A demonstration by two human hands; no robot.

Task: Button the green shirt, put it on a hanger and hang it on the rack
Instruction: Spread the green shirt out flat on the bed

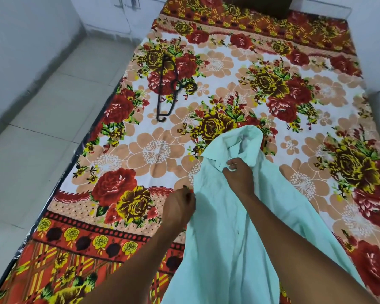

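The right hand (pixel 239 174) sits near the collar of the pale mint-green cotton shirt (pixel 228 227), its fingers curled and pinching the fabric at the front edge just below the collar, where a small buttonhole shows beside the fingertips. The left hand (pixel 180 207) is lower and to the left, at the shirt's left edge; its fingers are curled in and seem to grip that edge, though the fingertips are hidden behind the hand, so the hold itself cannot be made out for certain. Both bare forearms reach in from the bottom of the view, the right one crossing over the shirt's body. The shirt lies spread lengthwise on the bed, collar pointing away from the person and the tail running off the lower edge of the view, its cloth rumpled and its front not lying flat; a button is faintly visible down the middle. Under it is a floral bedsheet (pixel 154 154) with red and yellow roses, peach blossoms on white, and an orange checked border. Well apart from the shirt, up and to the left on the sheet, lies a dark plastic clothes hanger (pixel 165 88), untouched. Beyond the bed's left side are pale floor tiles (pixel 42 128).
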